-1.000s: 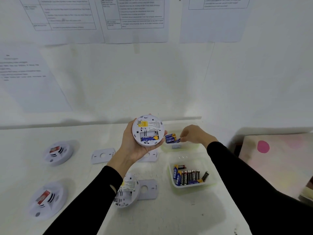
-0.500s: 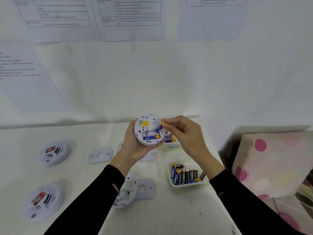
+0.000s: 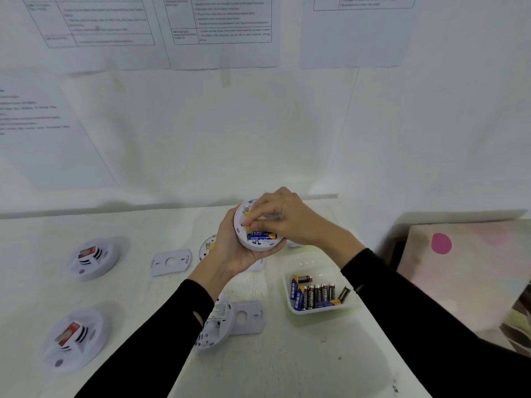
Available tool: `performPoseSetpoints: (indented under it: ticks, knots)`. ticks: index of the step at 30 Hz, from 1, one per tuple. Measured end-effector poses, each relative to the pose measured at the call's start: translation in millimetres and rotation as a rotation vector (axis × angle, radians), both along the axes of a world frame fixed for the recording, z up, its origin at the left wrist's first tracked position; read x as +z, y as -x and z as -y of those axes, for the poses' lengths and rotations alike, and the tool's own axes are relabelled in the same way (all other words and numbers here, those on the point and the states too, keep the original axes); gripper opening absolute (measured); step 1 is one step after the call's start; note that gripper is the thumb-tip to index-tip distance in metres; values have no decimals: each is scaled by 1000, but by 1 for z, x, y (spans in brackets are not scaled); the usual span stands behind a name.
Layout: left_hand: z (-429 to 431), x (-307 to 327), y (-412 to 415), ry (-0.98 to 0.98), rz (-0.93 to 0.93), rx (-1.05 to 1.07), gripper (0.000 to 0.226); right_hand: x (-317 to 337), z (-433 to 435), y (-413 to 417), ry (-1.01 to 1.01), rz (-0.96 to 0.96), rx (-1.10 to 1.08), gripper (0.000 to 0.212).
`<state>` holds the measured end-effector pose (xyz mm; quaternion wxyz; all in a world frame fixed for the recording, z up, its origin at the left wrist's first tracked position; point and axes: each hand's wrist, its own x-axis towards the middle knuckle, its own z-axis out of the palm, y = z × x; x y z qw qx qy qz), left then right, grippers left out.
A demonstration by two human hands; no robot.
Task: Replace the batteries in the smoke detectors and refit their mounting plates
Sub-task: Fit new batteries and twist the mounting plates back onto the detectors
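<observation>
Two hands [image 3: 235, 249] [image 3: 290, 222] on detector [image 3: 258, 245] and battery [image 3: 249, 227]

Bright, even, diffuse light with soft shadows; wide-angle bending toward the edges, slight overall softness, wall print illegible.

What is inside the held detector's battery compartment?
One blue battery lies in the lower slot of the detector. The right hand covers the upper slot, pinching a second battery; only its yellow tip shows.

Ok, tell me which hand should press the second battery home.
Right. The right hand pinches the loose battery just above the seated battery; the left hand is occupied cupping the smoke detector from beneath.
</observation>
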<state>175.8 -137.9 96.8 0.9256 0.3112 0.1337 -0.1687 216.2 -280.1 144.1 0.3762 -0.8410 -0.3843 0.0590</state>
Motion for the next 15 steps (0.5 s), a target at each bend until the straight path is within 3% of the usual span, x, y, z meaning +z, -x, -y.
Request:
performPoseSetpoints:
  ticks: [9, 15]
  knots:
    - [0, -1, 4, 63, -86, -87, 48, 14, 4, -16, 262, -139, 95, 16]
    - [1, 1, 2, 41, -81, -28, 41, -1, -4, -8, 52, -128, -29, 18]
